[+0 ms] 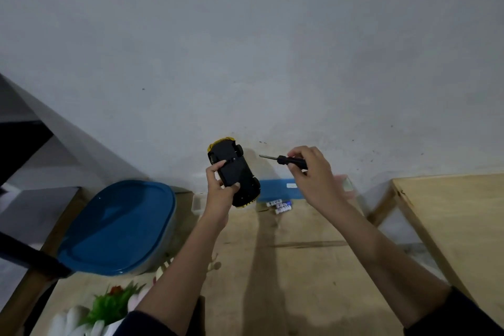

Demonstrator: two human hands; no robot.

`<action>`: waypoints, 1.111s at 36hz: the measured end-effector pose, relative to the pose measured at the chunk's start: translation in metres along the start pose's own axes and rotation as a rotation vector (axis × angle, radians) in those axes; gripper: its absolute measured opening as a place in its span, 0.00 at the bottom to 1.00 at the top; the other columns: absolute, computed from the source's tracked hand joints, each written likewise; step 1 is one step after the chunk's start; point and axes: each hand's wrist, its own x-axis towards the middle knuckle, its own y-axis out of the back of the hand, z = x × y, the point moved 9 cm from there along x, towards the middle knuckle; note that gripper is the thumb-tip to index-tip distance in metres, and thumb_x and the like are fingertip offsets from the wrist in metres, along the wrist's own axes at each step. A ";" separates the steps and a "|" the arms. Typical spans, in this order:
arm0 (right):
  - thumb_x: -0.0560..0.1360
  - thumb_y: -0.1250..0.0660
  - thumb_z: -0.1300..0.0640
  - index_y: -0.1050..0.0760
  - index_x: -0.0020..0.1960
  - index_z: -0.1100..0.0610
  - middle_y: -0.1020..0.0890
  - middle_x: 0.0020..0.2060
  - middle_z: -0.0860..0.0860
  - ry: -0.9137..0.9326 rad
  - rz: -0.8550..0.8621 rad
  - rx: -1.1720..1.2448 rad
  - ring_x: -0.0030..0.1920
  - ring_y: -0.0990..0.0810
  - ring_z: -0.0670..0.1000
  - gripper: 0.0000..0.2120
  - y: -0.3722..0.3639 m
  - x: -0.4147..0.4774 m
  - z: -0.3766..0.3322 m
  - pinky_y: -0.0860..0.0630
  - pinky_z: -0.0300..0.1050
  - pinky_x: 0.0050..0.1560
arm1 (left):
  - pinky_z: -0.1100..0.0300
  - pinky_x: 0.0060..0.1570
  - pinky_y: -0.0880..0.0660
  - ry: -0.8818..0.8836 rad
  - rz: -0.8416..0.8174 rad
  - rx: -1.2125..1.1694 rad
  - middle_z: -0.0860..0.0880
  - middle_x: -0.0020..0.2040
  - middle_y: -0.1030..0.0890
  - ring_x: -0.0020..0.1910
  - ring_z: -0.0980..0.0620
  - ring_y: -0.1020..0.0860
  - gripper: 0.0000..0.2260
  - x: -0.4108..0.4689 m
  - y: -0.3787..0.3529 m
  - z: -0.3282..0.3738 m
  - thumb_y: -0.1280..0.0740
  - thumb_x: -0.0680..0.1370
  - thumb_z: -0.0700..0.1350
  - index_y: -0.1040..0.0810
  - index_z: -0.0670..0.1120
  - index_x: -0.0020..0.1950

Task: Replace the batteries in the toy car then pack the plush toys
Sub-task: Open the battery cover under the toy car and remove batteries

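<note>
Mid-frame, the left hand [221, 190] grips the upturned toy car [234, 172] by its sides; it looks light, rigid, smooth plastic. The right hand [311, 172] clasps a screwdriver [286, 160] beside it.

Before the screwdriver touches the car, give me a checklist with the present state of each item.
1. Toy car held underside up in left hand: ok.
2. Screwdriver gripped in right hand: ok.
3. Tip pointed toward the car, still apart from it: ok.
4. Tip lined up with the cover screw: cannot tell.
5. Batteries lying on the table below: ok.
6. Whether those are the fresh ones: cannot tell.
</note>
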 end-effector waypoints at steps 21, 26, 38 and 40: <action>0.67 0.33 0.70 0.25 0.42 0.59 0.22 0.40 0.54 -0.586 0.092 -0.178 0.41 0.24 0.53 0.08 0.020 -0.115 0.225 0.33 0.38 0.37 | 0.45 0.52 0.23 0.125 -0.222 0.146 0.42 0.57 0.27 0.59 0.39 0.26 0.28 0.001 -0.060 -0.070 0.39 0.74 0.26 0.32 0.61 0.53; 0.66 0.31 0.68 0.26 0.39 0.53 0.20 0.39 0.55 -0.617 0.051 -0.250 0.42 0.21 0.56 0.11 0.016 -0.115 0.234 0.30 0.42 0.39 | 0.46 0.50 0.22 0.102 -0.239 0.143 0.42 0.59 0.28 0.60 0.38 0.27 0.28 0.004 -0.064 -0.072 0.39 0.75 0.27 0.32 0.63 0.53; 0.72 0.32 0.66 0.24 0.50 0.63 0.21 0.44 0.53 -0.375 0.022 0.107 0.40 0.26 0.44 0.07 -0.032 -0.027 0.131 0.30 0.25 0.39 | 0.52 0.41 0.20 -0.002 -0.283 0.176 0.41 0.60 0.29 0.51 0.49 0.24 0.26 -0.003 -0.062 -0.060 0.41 0.77 0.28 0.35 0.61 0.57; 0.73 0.32 0.65 0.24 0.51 0.63 0.23 0.42 0.49 -0.349 -0.038 0.192 0.40 0.27 0.41 0.07 -0.045 -0.017 0.111 0.30 0.23 0.40 | 0.52 0.40 0.20 -0.027 -0.301 0.184 0.40 0.60 0.30 0.50 0.50 0.23 0.26 -0.005 -0.062 -0.056 0.41 0.77 0.28 0.35 0.61 0.57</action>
